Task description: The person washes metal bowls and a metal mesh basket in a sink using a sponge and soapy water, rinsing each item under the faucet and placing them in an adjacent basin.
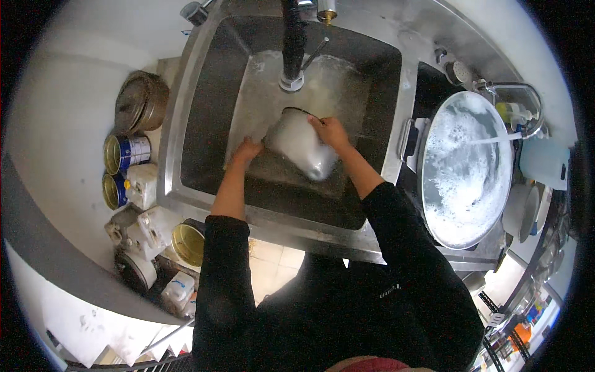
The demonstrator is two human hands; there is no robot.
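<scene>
A shiny metal pot (pixel 297 139), blurred by motion, is tilted over the floor of a deep stainless steel sink (pixel 214 139). My right hand (pixel 331 132) grips its upper right edge, with the thumb on the dark rim. At the pot's left side is my left hand (pixel 248 149), its fingers curled at what looks like a handle; blur hides the exact hold. Cloudy water covers part of the sink floor. A black-wrapped spray hose (pixel 293 42) with a metal lever hangs down just beyond the pot.
Right of the sink stands a large round basin (pixel 465 186) of foamy water, with a faucet (pixel 534 102) running into it. Paint-style cans (pixel 116 156), white jugs (pixel 142 186) and a lidded pot (pixel 142 102) line the left wall. A brass-tipped tap (pixel 327 14) overhangs the sink's back edge.
</scene>
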